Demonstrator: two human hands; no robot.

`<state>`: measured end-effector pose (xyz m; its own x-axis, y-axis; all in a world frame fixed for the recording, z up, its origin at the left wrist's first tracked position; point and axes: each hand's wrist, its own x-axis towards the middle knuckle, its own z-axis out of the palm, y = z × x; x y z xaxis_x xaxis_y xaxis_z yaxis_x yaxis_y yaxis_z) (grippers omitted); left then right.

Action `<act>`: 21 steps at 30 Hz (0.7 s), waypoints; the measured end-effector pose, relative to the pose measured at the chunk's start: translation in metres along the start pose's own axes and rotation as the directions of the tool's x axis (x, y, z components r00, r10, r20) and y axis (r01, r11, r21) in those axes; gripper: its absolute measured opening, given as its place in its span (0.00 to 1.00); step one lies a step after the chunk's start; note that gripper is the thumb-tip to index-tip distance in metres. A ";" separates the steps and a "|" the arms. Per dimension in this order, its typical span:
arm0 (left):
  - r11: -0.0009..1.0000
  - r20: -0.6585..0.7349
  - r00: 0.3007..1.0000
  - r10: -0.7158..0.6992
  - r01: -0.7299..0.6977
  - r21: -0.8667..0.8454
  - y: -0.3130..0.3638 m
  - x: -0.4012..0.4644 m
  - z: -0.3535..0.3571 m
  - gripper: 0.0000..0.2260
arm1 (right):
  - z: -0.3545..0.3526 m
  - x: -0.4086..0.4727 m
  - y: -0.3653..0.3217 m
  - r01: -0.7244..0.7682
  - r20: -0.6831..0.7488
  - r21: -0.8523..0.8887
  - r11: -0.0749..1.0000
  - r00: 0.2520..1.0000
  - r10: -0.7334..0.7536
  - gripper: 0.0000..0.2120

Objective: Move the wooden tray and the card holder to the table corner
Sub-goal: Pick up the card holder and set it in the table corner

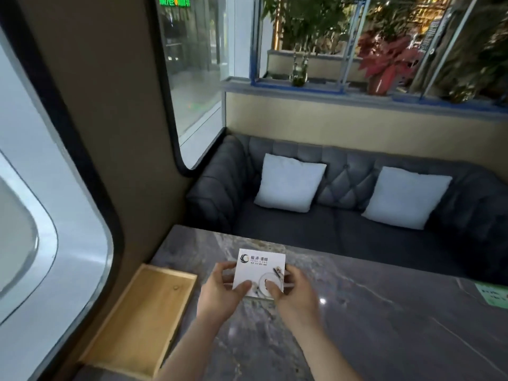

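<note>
A shallow wooden tray (137, 317) lies on the grey marble table (384, 325), along its left edge against the wall. It looks empty apart from a small speck. A white card holder (259, 266) with a printed logo and a plate picture stands tilted near the table's far left part. My left hand (220, 290) grips its left side and my right hand (291, 291) grips its right side, thumbs on the front face.
A dark tufted sofa (343, 229) with two white cushions stands beyond the table's far edge. The brown wall (115, 133) and a curved window frame close off the left. A green paper (492, 294) lies at the table's right edge.
</note>
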<state>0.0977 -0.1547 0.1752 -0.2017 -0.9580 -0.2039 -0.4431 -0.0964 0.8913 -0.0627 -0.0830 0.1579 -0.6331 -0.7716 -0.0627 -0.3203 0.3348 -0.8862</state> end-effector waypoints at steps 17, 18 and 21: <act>0.994 -0.149 0.986 -0.079 0.066 -0.090 -0.012 0.028 -0.057 0.19 | 0.075 0.025 -0.033 0.078 0.143 0.058 0.995 0.986 -0.086 0.22; 0.992 -0.149 0.985 -0.087 0.071 -0.107 -0.011 0.026 -0.059 0.19 | 0.077 0.025 -0.033 0.078 0.153 0.063 0.995 0.984 -0.087 0.22; 0.983 -0.148 0.982 -0.121 0.097 -0.158 -0.018 0.033 -0.065 0.18 | 0.086 0.026 -0.034 0.066 0.166 0.048 0.997 0.983 -0.073 0.21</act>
<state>0.1554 -0.2024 0.1787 -0.0147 -0.9687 -0.2478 -0.3168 -0.2305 0.9201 -0.0081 -0.1610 0.1472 -0.4824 -0.8729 -0.0726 -0.3274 0.2566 -0.9094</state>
